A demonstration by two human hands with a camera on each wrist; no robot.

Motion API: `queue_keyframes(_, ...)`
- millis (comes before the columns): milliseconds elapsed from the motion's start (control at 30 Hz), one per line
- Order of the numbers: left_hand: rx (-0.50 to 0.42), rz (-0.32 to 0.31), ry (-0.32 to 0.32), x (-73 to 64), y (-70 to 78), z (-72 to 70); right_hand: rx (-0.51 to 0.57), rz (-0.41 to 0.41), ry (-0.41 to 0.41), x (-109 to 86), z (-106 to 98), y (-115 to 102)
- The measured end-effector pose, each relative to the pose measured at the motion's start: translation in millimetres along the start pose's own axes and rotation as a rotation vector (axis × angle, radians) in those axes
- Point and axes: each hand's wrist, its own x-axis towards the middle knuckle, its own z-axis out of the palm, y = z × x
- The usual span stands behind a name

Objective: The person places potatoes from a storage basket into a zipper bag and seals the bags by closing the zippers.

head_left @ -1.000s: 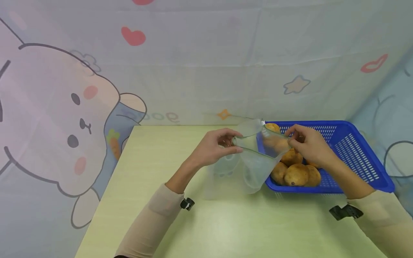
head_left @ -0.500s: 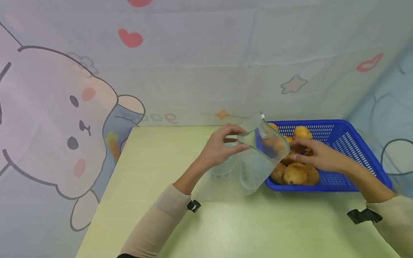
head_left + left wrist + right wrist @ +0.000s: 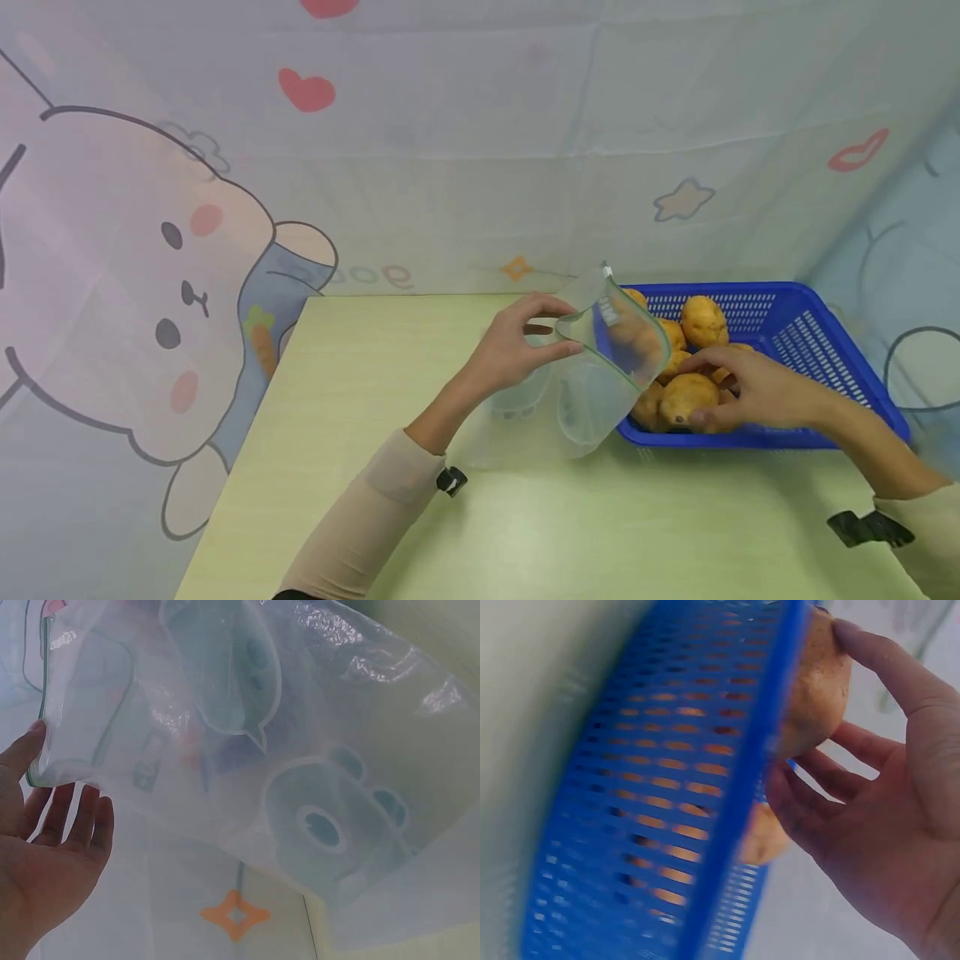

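A translucent zip bag (image 3: 592, 400) with a green-edged mouth and pale printed shapes hangs from my left hand (image 3: 513, 346). The thumb and fingers hold one end of its rim, and the mouth gapes toward the basket. In the left wrist view the thumb (image 3: 30, 742) lies on the bag's edge, with fingers behind it. My right hand (image 3: 765, 392) is over the blue basket (image 3: 832, 358), thumb and fingers round a brown potato (image 3: 688, 398) at the front. The right wrist view shows the thumb on this potato (image 3: 817, 690) and the fingers curled behind it.
Several other potatoes (image 3: 703, 321) lie in the left part of the basket, some seen through the bag. The basket stands on a pale yellow-green table (image 3: 540, 533) against a printed cloth backdrop (image 3: 465, 167).
My right hand has left the bag's rim and moved down and right to a front potato in the basket. The left hand still holds the bag, slightly farther right.
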Motion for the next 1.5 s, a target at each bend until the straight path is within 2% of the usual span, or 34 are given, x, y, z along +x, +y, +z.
queue_keyframes(233,-0.009,0.014,0.0,5.7,1.6,9.0,-0.075,0.009,0.196,6.4,-42.6,-26.0)
queue_keyframes(433,-0.011,0.027,-0.001,11.6,7.8,17.3,-0.052,0.011,0.234,19.2,-65.0,-55.8)
queue_keyframes(567,-0.017,0.018,0.003,13.5,10.4,19.5,-0.049,-0.066,0.275,32.0,-62.6,-69.0)
queue_keyframes(667,-0.043,0.005,0.006,12.8,11.8,19.5,-0.113,-0.139,0.276,44.8,-49.9,-72.9)
queue_keyframes(733,-0.06,0.002,0.005,12.0,12.6,18.7,-0.145,-0.156,0.268,52.5,-39.8,-73.3)
queue_keyframes(800,-0.073,0.001,0.007,11.3,12.7,17.5,-0.156,-0.152,0.261,58.0,-30.5,-72.5)
queue_keyframes(967,-0.095,-0.009,0.016,10.0,12.2,14.3,-0.086,-0.128,0.244,64.7,-18.2,-72.1)
queue_keyframes(1067,-0.099,-0.01,0.021,9.1,11.1,11.7,-0.039,-0.114,0.247,65.3,-20.0,-73.5)
queue_keyframes(1167,-0.1,-0.009,0.019,8.1,9.6,9.4,-0.022,-0.091,0.303,63.0,-26.3,-69.6)
queue_keyframes(1233,-0.103,-0.015,0.02,6.8,8.9,7.8,-0.022,-0.059,0.343,59.6,-29.5,-61.5)
queue_keyframes(1300,-0.102,-0.026,0.023,4.3,8.1,5.9,-0.03,-0.013,0.347,55.0,-29.8,-50.1)
queue_keyframes(1367,-0.094,-0.037,0.028,1.2,7.0,3.6,-0.053,0.034,0.311,49.5,-26.3,-34.9)
queue_keyframes(1500,-0.075,-0.058,0.03,-4.5,4.2,-0.3,-0.133,0.1,0.179,41.7,-10.1,-3.3)
